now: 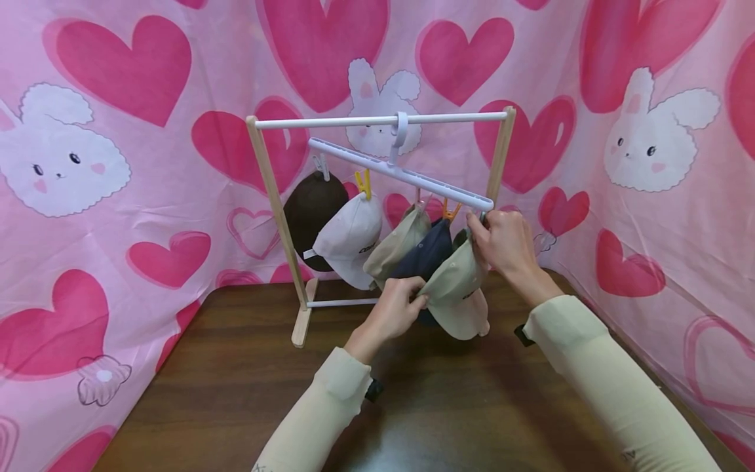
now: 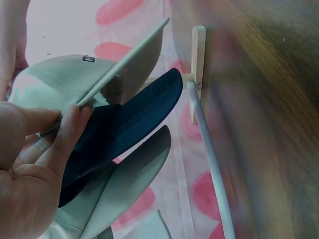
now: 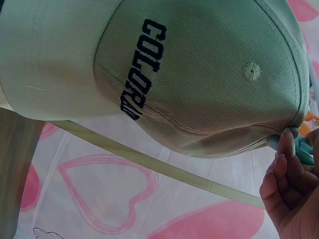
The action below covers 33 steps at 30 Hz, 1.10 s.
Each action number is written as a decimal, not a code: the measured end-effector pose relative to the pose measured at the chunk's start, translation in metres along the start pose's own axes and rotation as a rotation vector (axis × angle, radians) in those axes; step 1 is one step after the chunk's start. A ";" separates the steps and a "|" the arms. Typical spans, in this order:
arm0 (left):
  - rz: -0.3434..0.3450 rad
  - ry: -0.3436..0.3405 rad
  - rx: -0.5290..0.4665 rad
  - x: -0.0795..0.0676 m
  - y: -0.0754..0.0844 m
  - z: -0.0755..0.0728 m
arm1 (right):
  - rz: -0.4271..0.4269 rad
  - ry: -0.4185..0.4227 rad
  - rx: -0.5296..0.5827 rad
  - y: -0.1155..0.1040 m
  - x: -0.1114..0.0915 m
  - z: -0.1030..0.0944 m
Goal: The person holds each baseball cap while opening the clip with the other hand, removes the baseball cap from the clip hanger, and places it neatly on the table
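My left hand [image 1: 394, 311] pinches the side edge of a light beige cap [image 1: 457, 288] between thumb and fingers. Dark lettering runs across the cap's front, seen close in the right wrist view, and its brim points down. At the top of its crown, my right hand [image 1: 510, 242] grips a teal clothespin [image 3: 303, 149], just below the low right end of a white hanger [image 1: 407, 176]. Right behind the beige cap hang a navy cap [image 1: 421, 255] and a khaki cap [image 1: 404, 239]. The hanger tilts, its left end higher.
A wooden rack [image 1: 270, 196] with a white top bar [image 1: 330, 122] carries the hanger. Farther left hang a white cap [image 1: 354, 219] on a yellow clothespin [image 1: 365, 185] and a dark brown cap [image 1: 309, 210]. Below is a brown wooden table [image 1: 236, 387]; heart-print cloth [image 1: 236, 39] surrounds it.
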<state>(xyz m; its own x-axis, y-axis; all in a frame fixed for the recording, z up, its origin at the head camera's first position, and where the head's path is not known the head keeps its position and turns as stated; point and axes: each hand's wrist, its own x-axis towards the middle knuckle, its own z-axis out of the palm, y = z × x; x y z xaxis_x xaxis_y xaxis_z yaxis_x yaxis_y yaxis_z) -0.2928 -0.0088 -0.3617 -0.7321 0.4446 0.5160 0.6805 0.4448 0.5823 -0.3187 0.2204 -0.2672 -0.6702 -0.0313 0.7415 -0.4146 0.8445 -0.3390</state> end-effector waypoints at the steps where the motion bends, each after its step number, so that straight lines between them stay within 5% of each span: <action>1: 0.000 0.000 -0.003 0.000 0.000 0.000 | 0.001 -0.001 0.001 0.000 0.000 0.000; 33: 0.000 0.007 -0.004 0.000 0.000 0.005 | -0.022 0.021 0.022 0.002 0.001 0.003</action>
<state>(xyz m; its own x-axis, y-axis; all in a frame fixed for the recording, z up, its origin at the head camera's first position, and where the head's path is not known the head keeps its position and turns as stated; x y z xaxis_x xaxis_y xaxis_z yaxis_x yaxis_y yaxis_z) -0.2923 -0.0047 -0.3654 -0.7326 0.4387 0.5204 0.6801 0.4416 0.5852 -0.3226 0.2205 -0.2688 -0.6474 -0.0384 0.7612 -0.4430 0.8316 -0.3349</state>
